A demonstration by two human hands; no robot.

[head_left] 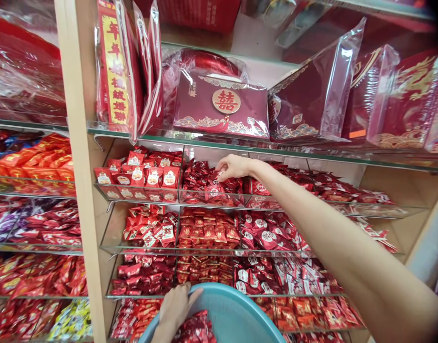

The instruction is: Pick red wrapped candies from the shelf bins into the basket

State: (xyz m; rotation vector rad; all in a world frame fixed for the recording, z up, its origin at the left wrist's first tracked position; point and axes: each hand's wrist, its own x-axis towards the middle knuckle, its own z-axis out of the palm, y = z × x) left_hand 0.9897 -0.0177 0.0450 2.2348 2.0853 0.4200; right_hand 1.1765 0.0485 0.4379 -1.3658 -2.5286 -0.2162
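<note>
Over a shelf compartment of dark red wrapped candies [197,177], my right hand [235,166] reaches in from the right with fingers bent together. Its fingertips close on a small red wrapped candy, mostly hidden by them. At the bottom of the view, my left hand [174,307] grips the left rim of a blue-green plastic basin [236,305]. Dark red wrapped candies [195,328] lie inside that basin, next to my left wrist. The basin's lower part is cut off by the frame edge.
Glass-fronted shelves hold several compartments of red candies [208,231]. Above my right hand runs a glass shelf edge [219,145] carrying a maroon gift box [200,105] and plastic-wrapped packages. A wooden upright [77,157] separates the left shelves, where yellow packets [74,321] lie low down.
</note>
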